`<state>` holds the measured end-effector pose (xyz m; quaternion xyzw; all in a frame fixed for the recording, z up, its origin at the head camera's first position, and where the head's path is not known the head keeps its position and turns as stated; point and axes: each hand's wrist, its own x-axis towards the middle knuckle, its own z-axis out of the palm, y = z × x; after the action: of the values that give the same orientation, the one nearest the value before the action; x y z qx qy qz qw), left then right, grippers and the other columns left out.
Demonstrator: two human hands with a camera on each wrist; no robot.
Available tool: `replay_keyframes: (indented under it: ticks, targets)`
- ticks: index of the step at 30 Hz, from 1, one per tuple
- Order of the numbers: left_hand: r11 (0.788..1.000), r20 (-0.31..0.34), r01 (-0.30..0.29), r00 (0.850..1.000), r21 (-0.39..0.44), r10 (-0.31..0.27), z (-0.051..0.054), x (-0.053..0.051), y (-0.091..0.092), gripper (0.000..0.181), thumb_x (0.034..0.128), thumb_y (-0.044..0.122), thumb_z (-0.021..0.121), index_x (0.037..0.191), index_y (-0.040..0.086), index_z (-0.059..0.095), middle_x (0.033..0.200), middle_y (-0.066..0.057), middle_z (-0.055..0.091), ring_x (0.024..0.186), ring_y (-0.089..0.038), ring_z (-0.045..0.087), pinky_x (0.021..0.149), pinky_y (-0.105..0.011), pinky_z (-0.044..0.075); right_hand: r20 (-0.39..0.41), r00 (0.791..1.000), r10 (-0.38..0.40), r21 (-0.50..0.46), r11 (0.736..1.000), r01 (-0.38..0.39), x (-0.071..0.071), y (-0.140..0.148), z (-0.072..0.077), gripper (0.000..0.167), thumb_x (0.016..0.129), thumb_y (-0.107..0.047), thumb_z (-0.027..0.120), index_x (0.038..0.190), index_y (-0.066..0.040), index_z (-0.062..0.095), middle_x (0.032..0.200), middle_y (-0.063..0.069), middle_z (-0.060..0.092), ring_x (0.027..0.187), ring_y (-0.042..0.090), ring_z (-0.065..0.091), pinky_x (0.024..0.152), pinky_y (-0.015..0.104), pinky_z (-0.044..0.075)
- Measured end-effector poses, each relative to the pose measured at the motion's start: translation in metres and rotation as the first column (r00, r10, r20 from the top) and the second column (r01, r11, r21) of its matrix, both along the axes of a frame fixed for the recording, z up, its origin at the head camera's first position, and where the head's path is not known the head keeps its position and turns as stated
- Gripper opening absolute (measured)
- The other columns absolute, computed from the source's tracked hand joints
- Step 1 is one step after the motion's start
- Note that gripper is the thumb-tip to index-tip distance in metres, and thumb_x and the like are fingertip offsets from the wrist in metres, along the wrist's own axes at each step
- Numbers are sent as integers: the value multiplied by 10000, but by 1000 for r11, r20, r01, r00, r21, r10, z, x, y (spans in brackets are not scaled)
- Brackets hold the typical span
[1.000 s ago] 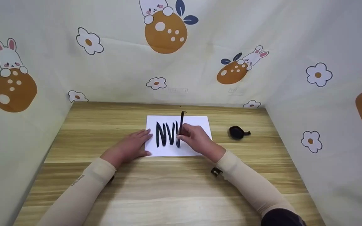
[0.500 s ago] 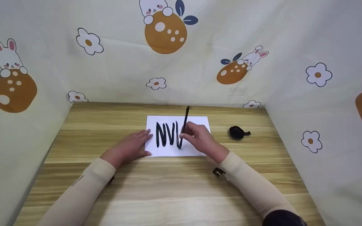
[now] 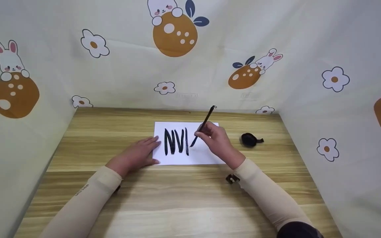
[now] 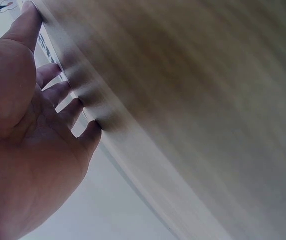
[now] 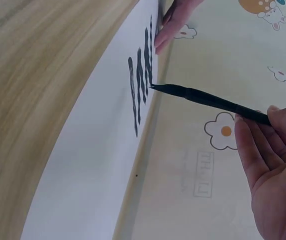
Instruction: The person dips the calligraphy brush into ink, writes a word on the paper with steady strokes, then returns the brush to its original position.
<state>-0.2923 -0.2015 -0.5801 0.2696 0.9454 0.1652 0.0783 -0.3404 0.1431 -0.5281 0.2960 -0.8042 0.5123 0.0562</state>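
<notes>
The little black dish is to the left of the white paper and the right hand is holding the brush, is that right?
Not quite: the little black dish is to the right of the white paper, as the head view shows. The right hand is indeed holding the brush.

The right hand [image 5: 278, 175] pinches a black brush [image 5: 210, 99], tip by dark strokes [image 5: 140, 65] on white paper [image 5: 93, 140]. The left hand [image 5: 174, 24] rests at the paper's edge; flowered cloth [image 5: 218, 195] hangs behind.
</notes>
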Motion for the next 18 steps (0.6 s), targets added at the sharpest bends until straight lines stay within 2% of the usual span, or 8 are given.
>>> replay_keyframes:
  ticks: [12, 18]
  targets:
    - [1000, 5, -1, 1000, -4, 1, 0, 0, 1, 820, 1074, 442, 729, 1680, -14, 415, 1772, -241, 322, 1623, -481, 312, 1296, -677, 277, -94, 993, -65, -26, 998, 63, -11, 6, 0, 80, 1044, -68, 770, 1099, -11, 757, 1061, 83, 837, 1008, 285, 813, 923, 383, 649]
    - [1000, 7, -2, 1000, -1, 2, -1, -1, 1, 824, 1069, 438, 737, 1680, -12, 416, 1773, -240, 320, 1625, -475, 310, 1308, -659, 265, -140, 986, -88, 3, 996, 89, -16, 5, -1, 73, 1058, -69, 752, 1112, -30, 781, 1074, 69, 837, 1022, 265, 811, 941, 391, 649]
